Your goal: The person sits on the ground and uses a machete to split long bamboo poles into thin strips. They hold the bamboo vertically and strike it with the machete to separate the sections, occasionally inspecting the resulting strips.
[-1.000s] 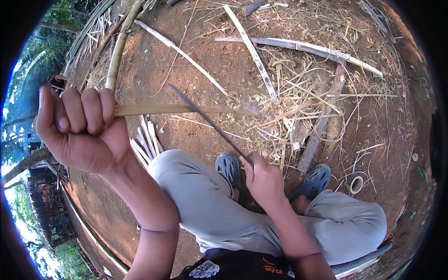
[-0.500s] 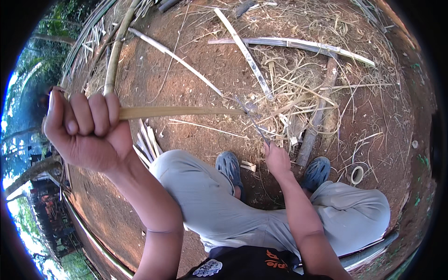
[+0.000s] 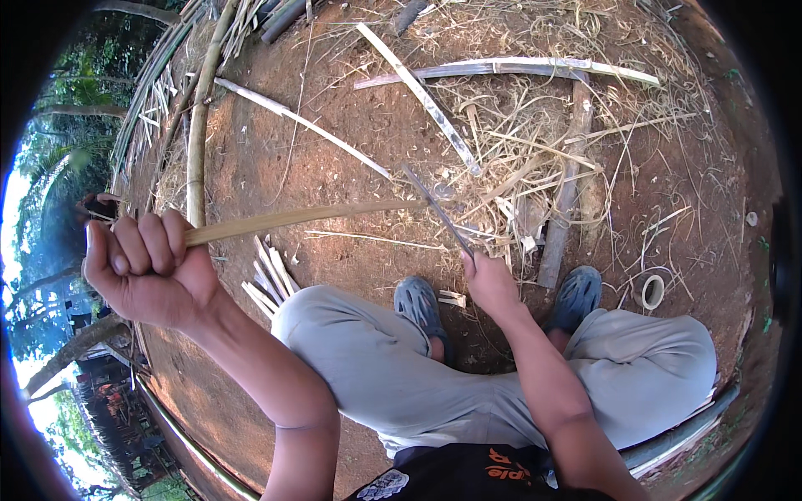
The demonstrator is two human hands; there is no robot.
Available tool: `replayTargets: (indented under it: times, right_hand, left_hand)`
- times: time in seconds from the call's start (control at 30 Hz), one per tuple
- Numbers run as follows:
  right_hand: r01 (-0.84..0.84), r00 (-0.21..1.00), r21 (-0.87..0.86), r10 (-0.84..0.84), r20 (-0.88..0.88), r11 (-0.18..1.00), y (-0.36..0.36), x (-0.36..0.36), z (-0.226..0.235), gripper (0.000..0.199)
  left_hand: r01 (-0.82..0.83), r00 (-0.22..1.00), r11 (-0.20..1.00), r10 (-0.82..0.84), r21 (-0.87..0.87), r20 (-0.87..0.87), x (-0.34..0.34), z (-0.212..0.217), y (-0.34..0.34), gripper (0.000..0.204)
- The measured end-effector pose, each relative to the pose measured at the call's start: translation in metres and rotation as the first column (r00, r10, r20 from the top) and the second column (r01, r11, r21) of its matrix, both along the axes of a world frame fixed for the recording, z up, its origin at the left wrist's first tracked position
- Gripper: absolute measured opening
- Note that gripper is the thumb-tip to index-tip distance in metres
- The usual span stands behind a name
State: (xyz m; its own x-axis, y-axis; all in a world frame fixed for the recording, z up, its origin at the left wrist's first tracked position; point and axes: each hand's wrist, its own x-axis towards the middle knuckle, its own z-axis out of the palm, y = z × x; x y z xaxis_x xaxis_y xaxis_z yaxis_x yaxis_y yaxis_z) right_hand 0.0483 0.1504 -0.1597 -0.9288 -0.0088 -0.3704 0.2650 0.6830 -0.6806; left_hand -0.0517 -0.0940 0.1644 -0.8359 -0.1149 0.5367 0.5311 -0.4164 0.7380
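Note:
Raised at the left, my left hand (image 3: 152, 265) is a fist around one end of a flat bamboo strip (image 3: 305, 216). The strip runs right across the front of me, bending slightly downward toward my left. My right hand (image 3: 491, 284) is closed on the handle of a knife (image 3: 444, 217), whose thin dark blade points up and to the left. The blade crosses the strip's far right end and appears to touch it. The handle is mostly hidden in my fingers.
Curly shavings (image 3: 518, 125) and split bamboo pieces (image 3: 422, 98) litter the dirt ahead. A short log (image 3: 561, 225) lies beyond my right foot, near a bamboo ring (image 3: 650, 290). A bamboo pole (image 3: 197, 159) lies at the left, and cut strips (image 3: 271, 271) beside my left knee.
My left hand has come down a little, so the strip now slants up to the right. The knife still meets its right end. The whole view has shifted slightly.

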Motion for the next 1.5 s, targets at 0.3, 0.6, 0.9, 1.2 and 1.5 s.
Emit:
replayTargets:
  times: [0.3, 0.6, 0.9, 1.2, 1.5]
  right_hand:
    - [0.055, 0.998, 0.034, -0.054, -0.025, 0.998, -0.002, 0.019, -0.041, 0.039]
    - [0.089, 0.987, 0.041, -0.093, 0.131, 0.995, 0.01, 0.014, -0.044, 0.039]
    - [0.186, 0.978, 0.025, -0.188, 0.087, 0.982, -0.014, 0.022, -0.043, 0.036]
    - [0.11, 0.993, -0.04, -0.112, -0.034, 0.993, -0.023, 0.025, -0.029, 0.03]
    - [0.123, 0.991, -0.159, -0.129, -0.029, 0.98, -0.021, 0.044, -0.052, 0.034]
  left_hand:
    - [-0.012, 1.0, 1.0, 0.012, -0.015, 0.014, 0.001, 0.001, 0.013, 0.041]
    - [-0.142, 0.99, 0.99, 0.142, 0.023, 0.021, 0.001, -0.001, 0.013, 0.041]
    - [0.154, 0.977, 0.984, -0.165, -0.084, -0.133, 0.037, 0.006, 0.028, 0.033]
    - [0.174, 0.972, 0.97, -0.197, -0.167, -0.131, 0.04, 0.007, 0.053, 0.032]
    - [0.33, 0.923, 0.917, -0.363, -0.225, -0.124, 0.005, 0.007, 0.039, 0.034]
